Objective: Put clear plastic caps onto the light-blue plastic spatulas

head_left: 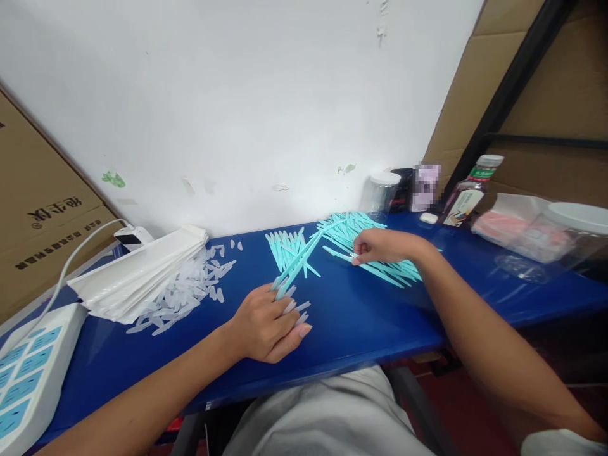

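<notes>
My left hand [268, 323] is closed around a few teal eyebrow razors [299, 261], their long handles slanting up to the right, and several translucent blade caps [303, 308] poke out between its fingers. To the right, my right hand [370, 246] pinches one end of a teal razor [336, 253] just over the table. Beneath and behind that hand lies a loose heap of teal razors [349, 225]. A smaller fanned group of razors with pale tips [284, 250] rests between the hands, partly behind the held ones.
Left on the blue table [361, 329] lie a pile of translucent caps [183, 291], a stack of white sleeves [142, 278] and a power strip [40, 364]. A clear jar [380, 196], a bottle [468, 193] and a lidded tub [577, 228] stand right.
</notes>
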### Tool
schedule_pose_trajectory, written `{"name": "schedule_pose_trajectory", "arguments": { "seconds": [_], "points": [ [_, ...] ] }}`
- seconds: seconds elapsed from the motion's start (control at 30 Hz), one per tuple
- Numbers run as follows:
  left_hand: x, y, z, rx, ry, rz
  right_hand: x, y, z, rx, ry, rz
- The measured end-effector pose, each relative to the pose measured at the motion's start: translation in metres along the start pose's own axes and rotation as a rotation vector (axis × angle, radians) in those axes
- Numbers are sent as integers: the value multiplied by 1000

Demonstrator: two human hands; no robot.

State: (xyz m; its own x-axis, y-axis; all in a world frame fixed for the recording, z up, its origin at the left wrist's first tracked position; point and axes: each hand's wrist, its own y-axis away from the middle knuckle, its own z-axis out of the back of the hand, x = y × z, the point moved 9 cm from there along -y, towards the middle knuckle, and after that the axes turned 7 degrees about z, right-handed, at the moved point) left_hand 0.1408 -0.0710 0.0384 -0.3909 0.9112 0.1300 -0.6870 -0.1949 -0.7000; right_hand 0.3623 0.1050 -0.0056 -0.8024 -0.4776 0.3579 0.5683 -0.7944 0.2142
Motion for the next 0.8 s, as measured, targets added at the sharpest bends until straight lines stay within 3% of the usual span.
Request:
{"name": "schedule_pose_trajectory", "arguments": {
  "seconds": [0.27, 0.47, 0.67, 0.8],
  "points": [
    [0, 0, 1, -14, -5, -3, 11, 4, 24, -229, -159, 74],
    [-1, 1, 3, -33, 41, -9, 57, 11, 29, -314, -483, 328],
    [-3, 0, 18, -161, 263, -17, 97, 13, 16, -272, -594, 442],
    [-1, 0, 21, -184, 345, 22, 112, 14, 10, -238, -654, 490]
  ]
}}
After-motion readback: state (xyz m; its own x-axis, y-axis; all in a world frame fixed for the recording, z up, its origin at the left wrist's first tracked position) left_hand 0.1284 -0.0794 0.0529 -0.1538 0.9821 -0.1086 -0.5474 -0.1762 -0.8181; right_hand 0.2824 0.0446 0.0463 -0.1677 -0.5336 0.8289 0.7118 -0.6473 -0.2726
